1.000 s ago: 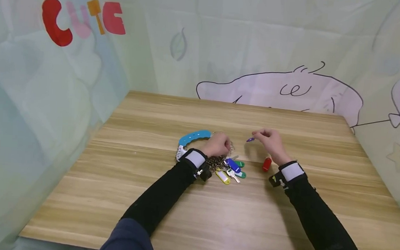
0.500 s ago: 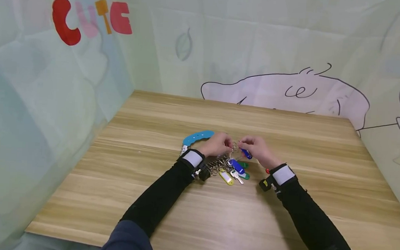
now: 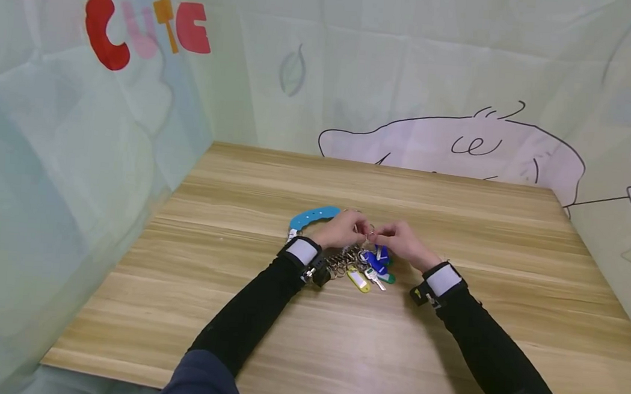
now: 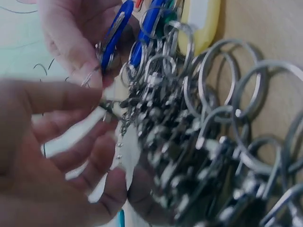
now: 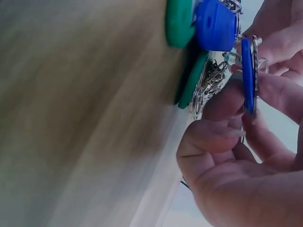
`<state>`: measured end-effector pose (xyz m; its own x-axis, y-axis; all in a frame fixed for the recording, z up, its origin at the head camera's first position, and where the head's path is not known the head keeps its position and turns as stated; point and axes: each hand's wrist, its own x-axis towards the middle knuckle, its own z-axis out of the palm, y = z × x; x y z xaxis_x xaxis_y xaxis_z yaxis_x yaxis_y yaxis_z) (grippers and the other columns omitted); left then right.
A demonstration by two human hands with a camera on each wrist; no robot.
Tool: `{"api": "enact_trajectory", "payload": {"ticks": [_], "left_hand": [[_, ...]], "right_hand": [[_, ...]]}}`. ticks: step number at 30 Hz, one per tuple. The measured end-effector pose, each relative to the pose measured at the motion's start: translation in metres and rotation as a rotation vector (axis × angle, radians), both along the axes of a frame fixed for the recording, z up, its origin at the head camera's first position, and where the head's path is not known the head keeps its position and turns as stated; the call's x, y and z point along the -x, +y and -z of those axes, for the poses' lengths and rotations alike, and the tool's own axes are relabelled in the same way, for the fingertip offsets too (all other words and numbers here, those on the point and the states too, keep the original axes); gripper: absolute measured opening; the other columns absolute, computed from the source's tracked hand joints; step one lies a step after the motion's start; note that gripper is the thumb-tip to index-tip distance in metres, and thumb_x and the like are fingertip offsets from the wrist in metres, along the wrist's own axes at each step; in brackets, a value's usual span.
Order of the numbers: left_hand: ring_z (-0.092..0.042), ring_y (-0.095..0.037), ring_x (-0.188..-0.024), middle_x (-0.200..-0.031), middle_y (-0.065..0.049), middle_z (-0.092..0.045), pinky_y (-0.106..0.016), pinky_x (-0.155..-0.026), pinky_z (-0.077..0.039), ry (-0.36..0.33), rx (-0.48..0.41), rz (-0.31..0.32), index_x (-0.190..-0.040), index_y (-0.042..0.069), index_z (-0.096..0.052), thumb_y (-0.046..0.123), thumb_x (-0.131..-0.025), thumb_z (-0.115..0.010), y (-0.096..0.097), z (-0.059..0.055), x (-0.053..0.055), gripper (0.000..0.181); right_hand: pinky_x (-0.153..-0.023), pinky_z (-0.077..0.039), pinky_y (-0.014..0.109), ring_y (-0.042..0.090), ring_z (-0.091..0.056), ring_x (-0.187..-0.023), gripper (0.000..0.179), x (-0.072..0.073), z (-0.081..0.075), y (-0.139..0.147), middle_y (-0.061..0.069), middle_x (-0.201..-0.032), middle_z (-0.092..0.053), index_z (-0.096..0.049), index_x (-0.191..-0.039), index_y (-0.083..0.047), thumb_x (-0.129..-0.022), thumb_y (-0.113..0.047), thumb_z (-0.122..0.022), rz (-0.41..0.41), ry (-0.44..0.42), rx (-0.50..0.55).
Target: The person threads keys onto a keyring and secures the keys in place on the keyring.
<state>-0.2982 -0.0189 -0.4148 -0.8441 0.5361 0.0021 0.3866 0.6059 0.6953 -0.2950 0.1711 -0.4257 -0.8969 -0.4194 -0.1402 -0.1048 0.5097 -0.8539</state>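
Just above the wooden table, the left hand pinches a metal clasp and the right hand a blue key tag by its ring, beside heaped rings holding blue, green and yellow tags.

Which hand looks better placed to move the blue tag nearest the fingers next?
Right, most likely. The right hand has that blue tag at its fingers, while the left hand pinches a small metal piece beside the heap of rings, so it looks occupied.
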Motion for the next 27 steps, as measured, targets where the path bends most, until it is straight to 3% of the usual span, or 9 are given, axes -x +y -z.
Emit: {"api": "enact_trajectory", "payload": {"ticks": [4, 8, 12, 16, 22, 27], "left_hand": [[-0.06, -0.017, -0.088, -0.098, -0.009, -0.067, -0.021, -0.074, -0.049, 0.009, -0.038, -0.003, -0.097, 0.004, -0.067, 0.007, -0.087, -0.063, -0.0012, 0.0026, 0.0011, 0.011], [-0.06, -0.015, -0.074, -0.09, -0.01, -0.069, -0.019, -0.063, -0.047, 0.013, -0.126, -0.062, -0.094, 0.004, -0.068, 0.01, -0.089, -0.064, -0.0011, 0.0036, 0.0004, 0.009], [-0.061, -0.029, -0.069, -0.087, -0.011, -0.069, -0.018, -0.053, -0.043, -0.022, -0.22, -0.109, -0.093, 0.003, -0.067, 0.005, -0.09, -0.062, -0.0001, 0.0026, -0.0024, 0.006], [-0.063, -0.038, -0.075, -0.086, -0.013, -0.069, -0.017, -0.051, -0.043, -0.014, -0.24, -0.124, -0.092, 0.002, -0.067, 0.002, -0.089, -0.061, 0.0008, 0.0032, -0.0031, 0.006], [-0.065, -0.029, -0.077, -0.086, -0.013, -0.07, -0.019, -0.061, -0.048, 0.033, -0.238, -0.135, -0.092, 0.002, -0.067, 0.001, -0.087, -0.062, 0.0008, 0.0054, -0.0021, 0.007], [-0.061, -0.014, -0.072, -0.084, -0.011, -0.069, -0.018, -0.065, -0.048, 0.056, -0.24, -0.158, -0.09, 0.003, -0.068, 0.0, -0.084, -0.065, 0.0006, 0.0074, -0.0004, 0.007]], "right_hand": [[-0.053, -0.037, 0.018, 0.007, -0.044, -0.061, 0.024, -0.0022, 0.0, 0.0012, -0.004, -0.074, -0.056, -0.066, -0.102, 0.004, -0.091, -0.018, -0.063, 0.061, -0.017, 0.07], [-0.055, -0.041, 0.02, 0.005, -0.047, -0.061, 0.026, -0.0051, -0.0023, 0.0016, -0.003, -0.078, -0.061, -0.064, -0.104, 0.004, -0.091, -0.018, -0.065, 0.071, -0.03, 0.154], [-0.06, -0.044, 0.022, 0.007, -0.05, -0.065, 0.029, -0.007, -0.0037, 0.0026, 0.003, -0.089, -0.065, -0.066, -0.107, 0.002, -0.091, -0.022, -0.066, 0.024, -0.03, 0.18], [-0.065, -0.046, 0.025, 0.007, -0.052, -0.068, 0.031, -0.0068, -0.0031, 0.0033, 0.004, -0.093, -0.066, -0.067, -0.109, 0.001, -0.091, -0.025, -0.066, 0.009, -0.026, 0.185], [-0.068, -0.048, 0.027, 0.008, -0.054, -0.067, 0.028, -0.0066, -0.0024, 0.0031, 0.006, -0.092, -0.068, -0.067, -0.108, 0.002, -0.09, -0.019, -0.067, 0.009, -0.005, 0.202], [-0.067, -0.049, 0.026, 0.008, -0.056, -0.072, 0.026, -0.0086, -0.003, 0.0017, 0.019, -0.1, -0.07, -0.068, -0.107, 0.001, -0.09, -0.018, -0.067, 0.002, 0.024, 0.177]]}}
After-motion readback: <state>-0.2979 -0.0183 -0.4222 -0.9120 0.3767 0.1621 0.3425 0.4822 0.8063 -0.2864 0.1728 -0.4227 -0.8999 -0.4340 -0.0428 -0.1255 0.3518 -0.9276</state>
